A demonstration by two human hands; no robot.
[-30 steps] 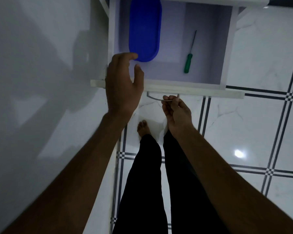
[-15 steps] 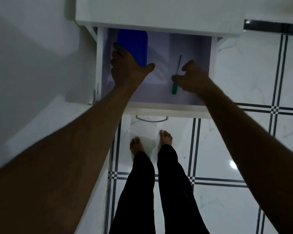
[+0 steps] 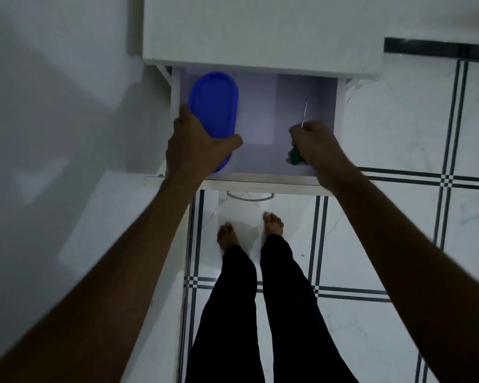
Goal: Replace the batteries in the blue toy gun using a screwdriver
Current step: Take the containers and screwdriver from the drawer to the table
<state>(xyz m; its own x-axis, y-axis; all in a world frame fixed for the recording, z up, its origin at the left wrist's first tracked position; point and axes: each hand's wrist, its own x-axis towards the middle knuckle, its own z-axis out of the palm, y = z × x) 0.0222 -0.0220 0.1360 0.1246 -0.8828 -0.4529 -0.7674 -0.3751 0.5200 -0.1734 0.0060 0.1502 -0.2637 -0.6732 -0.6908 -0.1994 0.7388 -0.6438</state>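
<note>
In the open drawer (image 3: 260,176), our right hand (image 3: 314,140) wraps around the green handle of the screwdriver (image 3: 296,157), near the front right. Our left hand (image 3: 194,146) grips the blue box (image 3: 215,106) at the left. We think the screwdriver is light and stiff, so the fat handle is the best spot to hold.

Light: dim, bluish, grainy overall.
Source: perhaps overhead; a soft patch glows in the drawer (image 3: 260,111).
Shadows: broad, soft ones on the wall (image 3: 53,106).
Glare: faint sheen on the floor tiles (image 3: 398,244).
Edges: forearms stretched and blurred by the wide lens.
</note>
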